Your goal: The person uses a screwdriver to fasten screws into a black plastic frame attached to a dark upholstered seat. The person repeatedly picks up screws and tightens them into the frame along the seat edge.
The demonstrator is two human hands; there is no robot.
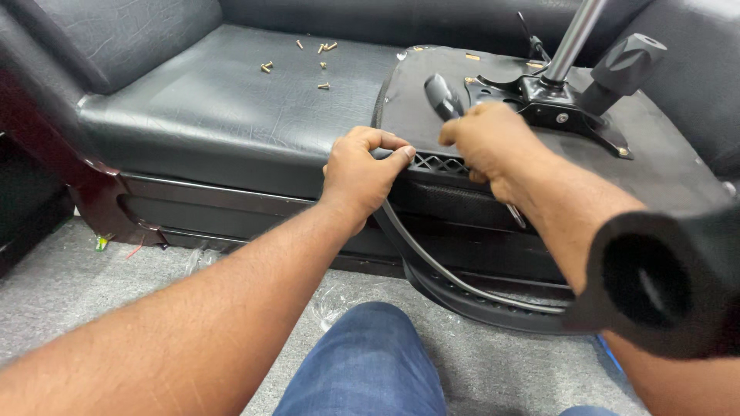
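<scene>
An upturned black office-chair seat (663,166) lies on a black leather sofa (216,115), its metal mechanism plate (539,104) and chrome column (574,38) pointing up. My left hand (362,173) grips the near edge of the seat where the black mesh back frame (439,163) meets it. My right hand (489,146) is closed around a black-handled screwdriver (442,96). Its metal shaft sticks out below the hand, against the back frame. A curved black frame rim (455,277) hangs down in front of the sofa.
Several brass screws (322,65) lie scattered on the sofa cushion. A black armrest (655,281) fills the near right. A black lever knob (628,62) juts out beside the column. My blue-jeaned knee (370,362) is over grey carpet (69,285).
</scene>
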